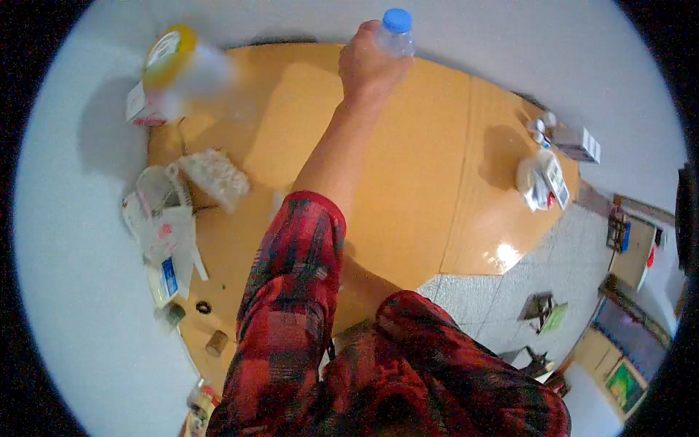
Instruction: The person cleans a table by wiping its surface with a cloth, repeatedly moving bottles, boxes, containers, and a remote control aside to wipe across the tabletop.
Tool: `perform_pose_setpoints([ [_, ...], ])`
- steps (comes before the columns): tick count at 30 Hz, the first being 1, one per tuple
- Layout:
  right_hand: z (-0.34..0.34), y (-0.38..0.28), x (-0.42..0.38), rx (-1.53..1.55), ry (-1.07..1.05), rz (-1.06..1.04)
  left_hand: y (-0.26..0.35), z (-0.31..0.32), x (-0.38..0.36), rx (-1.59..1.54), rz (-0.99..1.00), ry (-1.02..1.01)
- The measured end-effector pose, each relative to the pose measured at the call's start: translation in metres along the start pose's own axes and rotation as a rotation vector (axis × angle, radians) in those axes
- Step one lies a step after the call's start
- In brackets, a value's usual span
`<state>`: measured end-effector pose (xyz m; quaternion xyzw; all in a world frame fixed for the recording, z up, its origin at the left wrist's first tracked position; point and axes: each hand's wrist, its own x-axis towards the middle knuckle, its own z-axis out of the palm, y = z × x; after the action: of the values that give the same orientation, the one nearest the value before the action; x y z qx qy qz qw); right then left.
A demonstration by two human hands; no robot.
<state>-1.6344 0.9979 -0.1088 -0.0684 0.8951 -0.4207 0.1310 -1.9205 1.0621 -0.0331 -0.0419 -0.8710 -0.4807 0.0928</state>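
My left hand [368,64] is stretched out over the far edge of the cardboard-brown tabletop [408,146]. Its fingers are wrapped round a clear plastic bottle [395,45] with a blue cap [397,20]. The bottle is upright, and the hand hides much of its lower body. Only the plaid sleeve of my right arm [451,364] shows at the bottom; the right hand is out of view.
At the far left stand a yellow-lidded container [170,54] and a blurred whitish object [207,76]. White plastic bags [164,218] and a bumpy pale bundle [216,177] lie along the left. A small box [577,143] and a white packet [535,182] sit at the right.
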Motion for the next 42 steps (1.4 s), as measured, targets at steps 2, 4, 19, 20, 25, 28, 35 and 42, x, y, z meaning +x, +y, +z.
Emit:
perform_pose_setpoints([
  [2,-0.005,0.008,-0.025,-0.116,-0.017,-0.092,0.017,0.030,-0.011,-0.091,0.081,-0.089],
  [4,-0.007,0.014,-0.041,-0.097,-0.009,-0.098,0.040,0.056,-0.024,-0.120,0.110,-0.173],
  [19,0.004,0.047,0.010,-0.216,0.166,-0.185,0.096,0.200,-0.106,0.023,0.174,-0.547],
  [20,0.010,0.045,0.020,-0.235,0.170,-0.187,0.096,0.201,-0.113,-0.031,0.185,-0.499],
  [25,0.047,0.013,0.041,-0.367,0.190,-0.220,0.092,0.167,-0.140,-0.173,0.068,-0.290],
  [28,0.049,0.002,0.033,-0.402,0.187,-0.259,0.096,0.038,-0.148,-0.126,0.050,-0.640],
  [35,0.072,0.032,0.035,-0.665,0.251,-0.335,-0.035,-0.185,-0.335,-0.114,-0.068,0.168],
  [42,0.029,0.000,0.037,-0.660,0.012,-0.263,-0.115,-0.350,-0.571,-0.157,-0.919,0.560],
])
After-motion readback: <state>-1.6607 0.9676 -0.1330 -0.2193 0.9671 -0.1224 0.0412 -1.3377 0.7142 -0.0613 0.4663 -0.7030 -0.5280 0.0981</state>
